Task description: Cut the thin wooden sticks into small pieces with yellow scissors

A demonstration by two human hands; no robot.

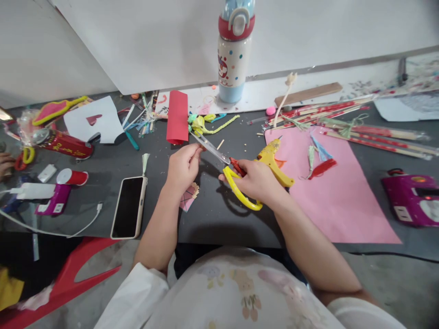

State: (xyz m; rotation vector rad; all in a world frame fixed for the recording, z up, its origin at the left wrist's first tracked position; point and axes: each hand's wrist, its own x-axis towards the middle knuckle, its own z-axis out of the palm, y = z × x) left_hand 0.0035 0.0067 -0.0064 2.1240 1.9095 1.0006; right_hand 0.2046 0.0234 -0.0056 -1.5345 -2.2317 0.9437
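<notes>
My right hand (pixel 257 179) grips a pair of scissors (pixel 215 151) by its red and yellow handles, the blades pointing up and to the left. My left hand (pixel 183 168) is closed in a pinch right beside the blade tips; what its fingers hold is too small and hidden to name. Just beyond the tips lie yellow-green braided clay-like pieces (pixel 199 124) and a folded red paper (pixel 178 116). A yellow hot glue gun (pixel 269 157) rests right of my right hand. Below my left wrist sits a small pink paper piece (pixel 186 201) with pale shavings.
Pink paper (pixel 343 201) with tassels (pixel 320 169) covers the right side, near a purple device (pixel 411 201). A bottle (pixel 234 64) stands at the back. Wrapped red sticks (pixel 377 132) lie right. Left are a phone (pixel 127 208), a red can (pixel 70 144) and another person's hand (pixel 5 162).
</notes>
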